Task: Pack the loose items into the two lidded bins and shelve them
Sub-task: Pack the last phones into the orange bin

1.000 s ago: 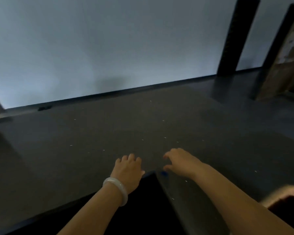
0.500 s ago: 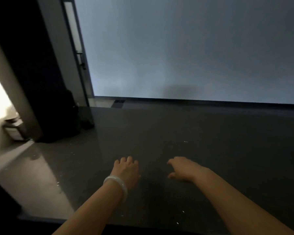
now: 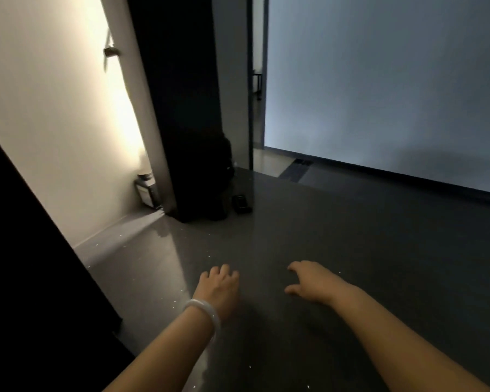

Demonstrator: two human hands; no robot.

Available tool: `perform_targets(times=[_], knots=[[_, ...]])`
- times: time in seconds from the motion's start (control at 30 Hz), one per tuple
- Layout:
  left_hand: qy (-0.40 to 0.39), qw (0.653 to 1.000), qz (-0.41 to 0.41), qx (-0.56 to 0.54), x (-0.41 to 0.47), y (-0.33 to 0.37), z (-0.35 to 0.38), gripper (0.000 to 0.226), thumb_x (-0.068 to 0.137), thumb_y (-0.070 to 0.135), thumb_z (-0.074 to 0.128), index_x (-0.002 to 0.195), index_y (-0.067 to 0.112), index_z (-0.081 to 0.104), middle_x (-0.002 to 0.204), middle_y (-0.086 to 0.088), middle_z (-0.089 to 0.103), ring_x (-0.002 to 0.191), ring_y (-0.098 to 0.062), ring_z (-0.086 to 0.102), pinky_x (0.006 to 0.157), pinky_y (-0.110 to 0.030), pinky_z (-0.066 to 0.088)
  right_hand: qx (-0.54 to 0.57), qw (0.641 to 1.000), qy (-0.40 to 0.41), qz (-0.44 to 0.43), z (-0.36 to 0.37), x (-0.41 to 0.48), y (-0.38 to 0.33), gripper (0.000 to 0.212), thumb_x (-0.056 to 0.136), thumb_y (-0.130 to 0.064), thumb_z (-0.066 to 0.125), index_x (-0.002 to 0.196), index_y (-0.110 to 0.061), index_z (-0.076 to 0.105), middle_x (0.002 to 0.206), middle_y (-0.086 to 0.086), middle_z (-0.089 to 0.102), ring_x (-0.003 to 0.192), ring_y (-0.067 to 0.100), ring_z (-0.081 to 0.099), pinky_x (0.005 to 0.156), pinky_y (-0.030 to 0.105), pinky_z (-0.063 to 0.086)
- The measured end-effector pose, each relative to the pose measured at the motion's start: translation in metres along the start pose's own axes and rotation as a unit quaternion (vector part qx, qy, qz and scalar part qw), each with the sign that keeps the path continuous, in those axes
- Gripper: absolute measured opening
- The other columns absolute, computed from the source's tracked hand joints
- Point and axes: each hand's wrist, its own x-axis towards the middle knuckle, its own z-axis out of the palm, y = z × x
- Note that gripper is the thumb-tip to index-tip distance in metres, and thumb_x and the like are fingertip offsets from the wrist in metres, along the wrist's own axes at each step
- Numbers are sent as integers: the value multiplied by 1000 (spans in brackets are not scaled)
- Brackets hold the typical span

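Both arms were held out forward over the dark floor (image 3: pixel 365 236). The left hand (image 3: pixel 219 287), with a pale bangle (image 3: pixel 203 312) at its wrist, was seen from the back, fingers loosely bent, nothing held. The right hand (image 3: pixel 313 281), near it on the right, was likewise empty, fingers relaxed and thumb set apart. Neither the bins nor the loose items were recorded in view, and no shelf. Their bearing from either hand and their long axis could not be told, so neither hand could be judged the nearer. Well ahead of the left hand, a dark bulky shape (image 3: pixel 204 179) was noted, with a small dark object (image 3: pixel 241 204) on the floor just beside it. Neither could be identified. Judgement: a transit step was assumed. The bins would need to be located before any reach could be planned.
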Motion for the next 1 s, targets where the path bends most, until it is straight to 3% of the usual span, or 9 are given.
perform_targets(times=[0.4,0.63,0.87,1.0], knots=[[9,996,-68,-64,131,-87,5,63,93,44,54,145,17,31,145,-10,33,129,-30,38,105,-40,37,38,999,23,20,-11,164,-47,68,87,-45,63,144,-21,35,145,4,40,131,23,42,105,38,39],[70,973,-162,-148,220,-121,20,93,85,60,58,152,16,11,148,-14,27,132,-31,36,105,-41,38,93,985,114,87,-11,270,-74,83,83,-53,65,146,-12,29,147,12,33,134,29,35,106,40,37],[84,971,-188,-123,282,-122,30,99,86,73,38,153,12,-1,151,-19,19,132,-35,33,100,-43,39,59,969,203,131,-12,332,-80,97,82,-70,50,151,-12,15,147,15,29,133,31,33,102,41,40],[80,970,-202,-109,298,-119,35,93,89,72,31,153,11,2,149,-18,19,131,-34,33,95,-41,41,29,965,214,148,-9,347,-80,98,82,-72,46,150,-8,18,145,15,27,129,30,35,95,39,44]])
